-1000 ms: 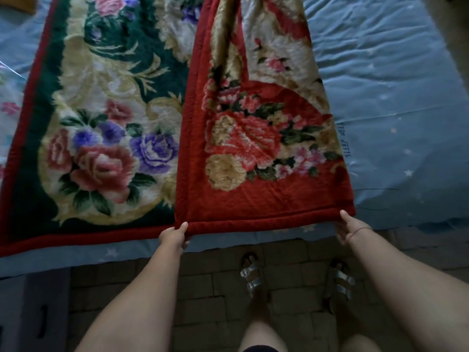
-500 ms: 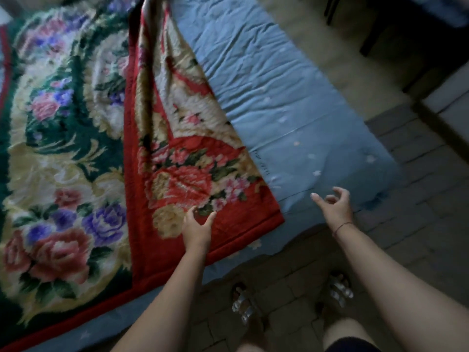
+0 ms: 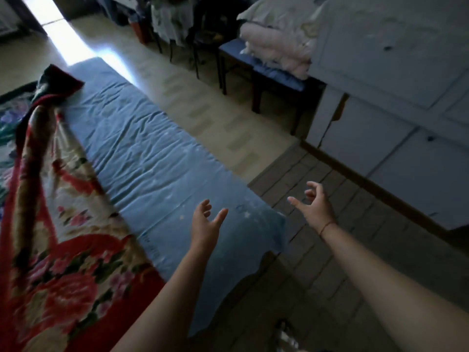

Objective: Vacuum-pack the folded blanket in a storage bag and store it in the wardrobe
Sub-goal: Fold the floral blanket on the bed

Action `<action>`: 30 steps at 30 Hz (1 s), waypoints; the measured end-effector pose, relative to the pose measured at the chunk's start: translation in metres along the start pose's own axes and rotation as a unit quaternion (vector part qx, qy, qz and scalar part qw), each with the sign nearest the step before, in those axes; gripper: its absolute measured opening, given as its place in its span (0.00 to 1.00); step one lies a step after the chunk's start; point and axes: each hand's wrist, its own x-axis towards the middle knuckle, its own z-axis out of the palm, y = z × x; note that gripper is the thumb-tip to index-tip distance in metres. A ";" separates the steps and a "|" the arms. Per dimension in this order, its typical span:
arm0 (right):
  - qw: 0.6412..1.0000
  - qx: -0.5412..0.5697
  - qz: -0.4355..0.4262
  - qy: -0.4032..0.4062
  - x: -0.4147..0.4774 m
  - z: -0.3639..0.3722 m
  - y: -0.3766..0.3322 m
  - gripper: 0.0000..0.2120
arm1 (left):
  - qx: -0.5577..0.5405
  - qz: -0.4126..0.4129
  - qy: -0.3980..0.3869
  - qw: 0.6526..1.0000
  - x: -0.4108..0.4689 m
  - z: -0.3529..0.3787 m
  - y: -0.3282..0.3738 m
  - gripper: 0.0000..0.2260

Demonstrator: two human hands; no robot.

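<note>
The left hand (image 3: 204, 222), loose-fingered and empty, hovers over the blue sheet (image 3: 157, 161); the right hand (image 3: 316, 207), likewise empty, over the floor (image 3: 317, 262). A floral blanket (image 3: 63, 250) lies left. Sheet's print is unreadable.

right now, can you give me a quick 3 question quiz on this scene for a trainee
1. True or false: the left hand grips the blanket.
2. The blanket lies on: A) a blue sheet B) a table C) a chair.
3. Which hand wears a thin wrist band?

Key: 1 false, it holds nothing. 2 A. 3 the right hand.
</note>
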 end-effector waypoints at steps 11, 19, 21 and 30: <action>0.998 0.044 -0.024 0.031 0.173 -0.096 -0.027 0.31 | 0.039 0.084 -0.138 0.986 0.077 0.163 0.143 0.26; 0.996 0.064 -0.043 -0.040 0.355 -0.125 -0.074 0.35 | 0.023 0.115 -0.167 0.979 0.226 0.256 0.232 0.29; 0.996 0.045 -0.055 -0.054 0.405 -0.134 -0.097 0.36 | 0.027 0.114 -0.171 0.978 0.260 0.271 0.259 0.31; 0.985 -0.030 -0.120 -0.122 0.579 -0.079 -0.192 0.32 | 0.111 0.135 -0.086 0.981 0.412 0.266 0.324 0.30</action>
